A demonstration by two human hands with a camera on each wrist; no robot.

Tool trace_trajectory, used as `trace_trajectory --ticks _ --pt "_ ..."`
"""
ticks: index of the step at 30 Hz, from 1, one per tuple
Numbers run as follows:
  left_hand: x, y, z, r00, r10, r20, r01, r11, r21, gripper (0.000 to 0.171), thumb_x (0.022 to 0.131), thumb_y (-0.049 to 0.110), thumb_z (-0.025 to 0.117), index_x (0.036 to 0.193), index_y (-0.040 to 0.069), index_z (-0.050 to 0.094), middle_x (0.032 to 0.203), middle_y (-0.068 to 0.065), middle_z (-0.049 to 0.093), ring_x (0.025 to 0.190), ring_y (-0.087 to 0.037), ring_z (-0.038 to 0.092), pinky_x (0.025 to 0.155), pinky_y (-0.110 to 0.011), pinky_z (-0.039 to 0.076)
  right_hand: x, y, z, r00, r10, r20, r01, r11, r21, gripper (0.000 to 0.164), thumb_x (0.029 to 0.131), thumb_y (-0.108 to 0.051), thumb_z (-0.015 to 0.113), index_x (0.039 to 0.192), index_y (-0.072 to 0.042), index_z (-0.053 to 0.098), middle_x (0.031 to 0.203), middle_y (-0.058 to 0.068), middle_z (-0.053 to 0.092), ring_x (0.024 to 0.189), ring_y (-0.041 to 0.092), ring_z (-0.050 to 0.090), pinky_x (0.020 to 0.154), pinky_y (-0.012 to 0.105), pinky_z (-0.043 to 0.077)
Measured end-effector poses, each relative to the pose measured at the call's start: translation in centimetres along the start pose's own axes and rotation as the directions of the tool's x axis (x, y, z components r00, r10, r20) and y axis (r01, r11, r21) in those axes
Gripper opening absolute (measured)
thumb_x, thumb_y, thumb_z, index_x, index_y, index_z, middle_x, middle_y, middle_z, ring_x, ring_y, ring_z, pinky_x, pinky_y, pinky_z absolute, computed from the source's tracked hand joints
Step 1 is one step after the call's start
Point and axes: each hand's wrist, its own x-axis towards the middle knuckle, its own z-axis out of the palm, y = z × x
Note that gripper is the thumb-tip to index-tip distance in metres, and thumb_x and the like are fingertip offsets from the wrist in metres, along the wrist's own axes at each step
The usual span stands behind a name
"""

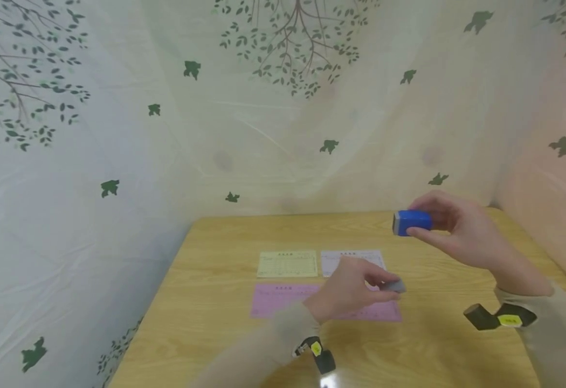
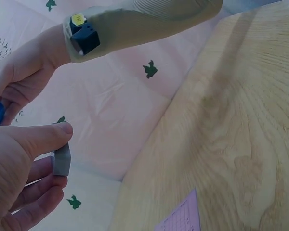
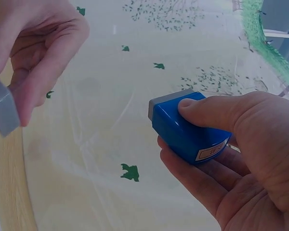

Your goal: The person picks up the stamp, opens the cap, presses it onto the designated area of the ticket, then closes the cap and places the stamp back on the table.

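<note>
My right hand (image 1: 467,234) holds a blue stamp (image 1: 414,222) in the air above the right side of the table, thumb on one face and fingers behind. The right wrist view shows the stamp (image 3: 183,125) with its grey end pointing away from the palm and a small label on the other end. Lower and to the left, my left hand (image 1: 348,288) pinches a small grey stamp cap (image 1: 395,286) between thumb and fingers. That cap (image 2: 62,163) is apart from the stamp. In the head view the left hand partly covers the pink and white slips.
On the wooden table (image 1: 205,312) lie a yellow printed slip (image 1: 288,264), a white one (image 1: 331,264) beside it and a pink sheet (image 1: 280,299) nearer me. A pale curtain (image 1: 273,178) with leaf prints hangs behind the table and along its sides.
</note>
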Motion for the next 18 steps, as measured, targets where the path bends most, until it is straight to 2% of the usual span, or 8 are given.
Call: trace_trajectory --ticks 2,5,9,14,18 --pt "0.3 0.3 0.4 1.0 0.011 0.015 -0.011 1.0 0.011 0.027 0.091 0.021 0.086 0.115 0.009 0.082 0.105 0.0 0.084 0.084 0.015 0.068 0.077 -0.003 0.055 0.0 -0.1 0.0 1.0 -0.003 0.002 0.003 1.0 -0.009 0.043 0.083 0.009 0.085 0.119 -0.011 0.07 0.104 -0.011 0.072 0.086 -0.002 0.074 0.078 0.008 0.059" --pt "0.7 0.5 1.2 0.998 0.06 0.028 -0.061 0.996 0.06 0.027 0.091 0.023 0.086 0.115 0.01 0.082 0.103 0.001 0.084 0.083 0.014 0.07 0.078 0.0 0.053 0.0 -0.1 -0.1 1.0 -0.009 0.003 0.009 1.0 -0.015 0.044 0.083 0.01 0.084 0.118 -0.01 0.07 0.104 -0.012 0.072 0.087 -0.003 0.074 0.078 0.008 0.059" --pt "1.4 0.8 2.3 0.993 0.092 0.069 -0.1 0.987 0.127 0.027 0.093 0.028 0.084 0.116 0.013 0.082 0.103 0.003 0.084 0.078 0.015 0.067 0.072 0.002 0.049 -0.1 -0.1 -0.1 1.0 -0.013 0.008 0.013 1.0 -0.023 0.043 0.083 0.009 0.085 0.119 -0.01 0.07 0.105 -0.013 0.072 0.087 -0.003 0.074 0.078 0.008 0.059" --pt "2.2 1.3 4.0 0.985 -0.021 0.171 -0.014 0.979 0.201 0.025 0.097 0.036 0.08 0.118 0.024 0.083 0.105 0.013 0.083 0.078 0.021 0.059 0.072 0.004 0.044 -0.2 -0.1 -0.2 0.999 -0.03 0.031 0.032 0.998 -0.057 0.045 0.083 0.005 0.087 0.12 -0.011 0.069 0.106 -0.011 0.072 0.087 -0.004 0.074 0.078 0.008 0.059" --pt "3.0 1.7 5.5 0.972 -0.087 0.218 0.022 0.959 0.284 0.025 0.097 0.044 0.078 0.118 0.033 0.082 0.103 0.022 0.08 0.08 0.023 0.055 0.073 0.005 0.04 -0.3 0.0 -0.1 0.999 -0.04 0.029 0.042 0.997 -0.063 0.047 0.081 0.007 0.087 0.12 -0.011 0.069 0.106 -0.011 0.071 0.088 -0.005 0.073 0.078 0.007 0.058"
